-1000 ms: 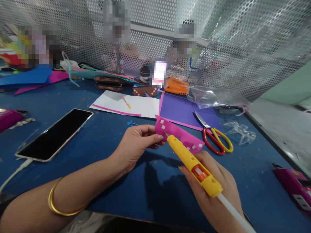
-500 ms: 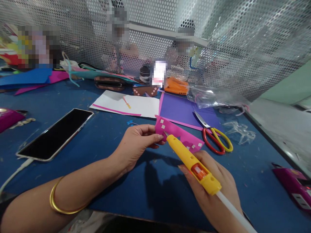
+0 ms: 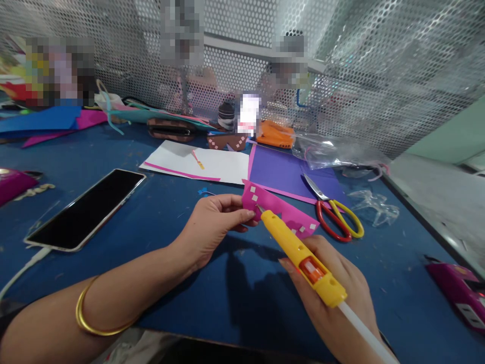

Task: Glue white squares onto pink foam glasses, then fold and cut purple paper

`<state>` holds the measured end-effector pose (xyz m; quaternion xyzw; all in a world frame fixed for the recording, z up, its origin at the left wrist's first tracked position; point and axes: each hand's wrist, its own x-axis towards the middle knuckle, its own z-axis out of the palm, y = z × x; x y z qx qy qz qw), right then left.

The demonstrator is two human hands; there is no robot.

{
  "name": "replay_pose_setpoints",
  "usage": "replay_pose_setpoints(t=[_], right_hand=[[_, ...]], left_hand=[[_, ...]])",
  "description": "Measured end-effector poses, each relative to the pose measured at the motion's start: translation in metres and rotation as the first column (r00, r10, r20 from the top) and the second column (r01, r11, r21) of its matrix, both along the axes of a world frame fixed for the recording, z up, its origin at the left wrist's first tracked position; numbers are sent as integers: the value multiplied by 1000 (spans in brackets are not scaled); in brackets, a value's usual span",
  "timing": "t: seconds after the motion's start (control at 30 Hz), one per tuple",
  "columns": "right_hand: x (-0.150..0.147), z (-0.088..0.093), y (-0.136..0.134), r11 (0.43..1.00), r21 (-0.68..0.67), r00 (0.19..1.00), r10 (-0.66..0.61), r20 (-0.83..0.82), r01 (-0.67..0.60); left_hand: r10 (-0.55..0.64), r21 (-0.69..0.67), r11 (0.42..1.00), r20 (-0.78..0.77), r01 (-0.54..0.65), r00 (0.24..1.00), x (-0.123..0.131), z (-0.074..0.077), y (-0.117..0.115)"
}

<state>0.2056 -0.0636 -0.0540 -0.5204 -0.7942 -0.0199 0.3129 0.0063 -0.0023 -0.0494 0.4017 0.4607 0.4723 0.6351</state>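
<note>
My left hand [image 3: 212,227] pinches the left end of a pink paper cut-out [image 3: 288,215] with small white squares on it, holding it just above the blue table [image 3: 151,222]. My right hand [image 3: 333,298] grips a yellow glue gun [image 3: 299,253] with an orange trigger and a white glue stick at its back. The gun's tip touches the pink cut-out next to my left fingertips.
A black phone [image 3: 87,210] on a white cable lies at the left. Red-and-yellow scissors [image 3: 335,215] rest on a purple sheet [image 3: 284,174], beside a white sheet [image 3: 200,162]. A brown cut-out [image 3: 227,141], plastic bags and coloured paper line the perforated metal screen. A magenta box [image 3: 460,293] sits at the right.
</note>
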Motion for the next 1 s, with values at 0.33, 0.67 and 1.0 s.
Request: replay_pose_setpoints(t=[0.33, 0.67, 1.0], right_hand=[[2, -1, -2, 1000, -16, 1000, 25, -9, -25], [2, -1, -3, 999, 3, 999, 35, -40, -35], [-4, 0, -5, 996, 91, 970, 12, -241, 11]], left_hand=[[15, 13, 1000, 10, -15, 1000, 1, -1, 0], [-14, 1, 1000, 23, 14, 1000, 1, -2, 0], [-8, -7, 1000, 0, 8, 1000, 1, -2, 2]])
